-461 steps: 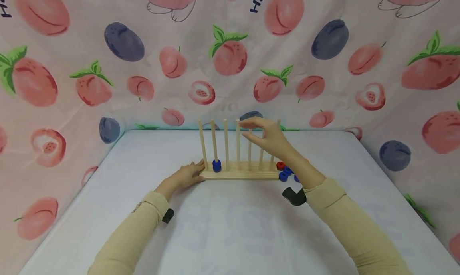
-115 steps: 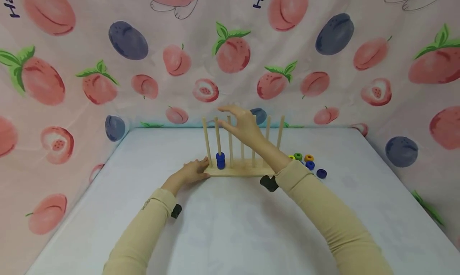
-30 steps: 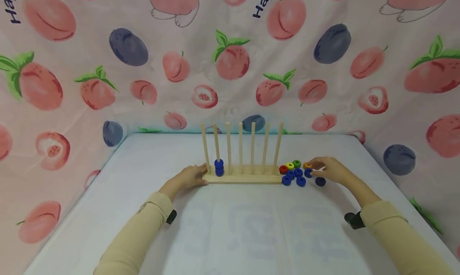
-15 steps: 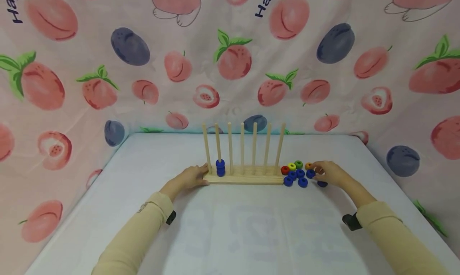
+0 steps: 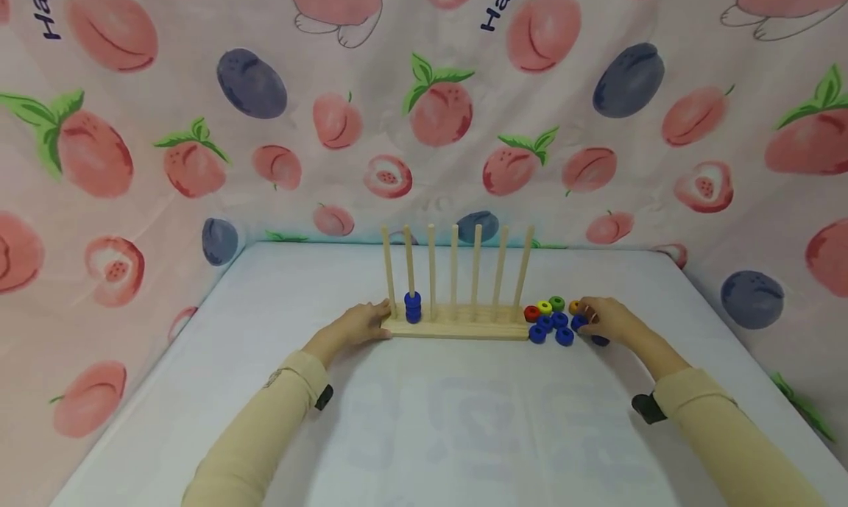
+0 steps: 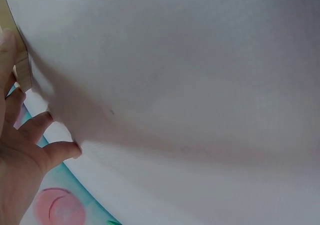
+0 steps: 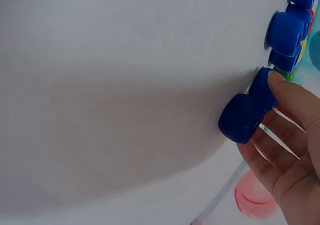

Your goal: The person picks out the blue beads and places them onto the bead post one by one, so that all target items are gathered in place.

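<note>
A wooden peg stand (image 5: 457, 331) with several upright pegs stands mid-table. Blue beads (image 5: 413, 308) are stacked on its second peg from the left. My left hand (image 5: 356, 324) grips the left end of the base; in the left wrist view the thumb and a finger lie on either side of the wood. My right hand (image 5: 611, 321) is at the loose beads to the right of the stand. There its thumb and fingers pinch a blue bead (image 7: 261, 87), which seems to be still at table level. Another blue bead (image 7: 241, 119) lies right against it, by the fingers.
Several more blue beads (image 5: 564, 336) lie loose by the stand's right end, with a red bead (image 5: 532, 313), a yellow bead (image 5: 545, 307), a green bead (image 5: 556, 302) and an orange bead (image 5: 575, 307). A fruit-patterned cloth (image 5: 298, 198) hangs behind the white table (image 5: 424, 419).
The blue stack is taller than 15.4 s ago. My right hand has come from above the pegs to the loose beads, and its fingers have closed on a blue one. My left hand stays put.
</note>
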`<action>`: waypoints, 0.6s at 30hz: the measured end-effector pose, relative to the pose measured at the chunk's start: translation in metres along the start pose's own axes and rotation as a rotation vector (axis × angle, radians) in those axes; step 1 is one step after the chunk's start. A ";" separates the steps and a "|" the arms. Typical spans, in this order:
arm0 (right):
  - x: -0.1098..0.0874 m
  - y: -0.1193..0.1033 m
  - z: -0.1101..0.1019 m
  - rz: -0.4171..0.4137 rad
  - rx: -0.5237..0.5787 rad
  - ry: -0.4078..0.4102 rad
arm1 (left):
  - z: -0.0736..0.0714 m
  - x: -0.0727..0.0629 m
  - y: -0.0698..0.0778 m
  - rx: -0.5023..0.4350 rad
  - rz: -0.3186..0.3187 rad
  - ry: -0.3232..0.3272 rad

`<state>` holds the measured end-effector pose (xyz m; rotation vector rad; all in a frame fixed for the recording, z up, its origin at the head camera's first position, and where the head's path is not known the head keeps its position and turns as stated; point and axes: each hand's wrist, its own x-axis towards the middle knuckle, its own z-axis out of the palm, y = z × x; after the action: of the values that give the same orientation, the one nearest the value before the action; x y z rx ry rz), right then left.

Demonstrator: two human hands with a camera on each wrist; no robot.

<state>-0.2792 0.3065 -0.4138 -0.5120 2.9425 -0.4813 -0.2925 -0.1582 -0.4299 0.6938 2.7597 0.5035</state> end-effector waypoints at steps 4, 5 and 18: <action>0.001 0.001 -0.001 0.016 -0.010 -0.005 | 0.001 0.002 -0.001 -0.002 -0.008 0.009; 0.001 0.001 -0.001 0.019 -0.013 -0.006 | 0.001 0.003 -0.001 -0.004 -0.012 0.003; -0.011 0.003 0.001 0.043 0.005 0.085 | -0.001 0.002 0.001 -0.001 0.008 -0.008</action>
<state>-0.2699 0.3125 -0.4149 -0.4370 3.0255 -0.5187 -0.2937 -0.1571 -0.4294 0.7050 2.7508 0.5025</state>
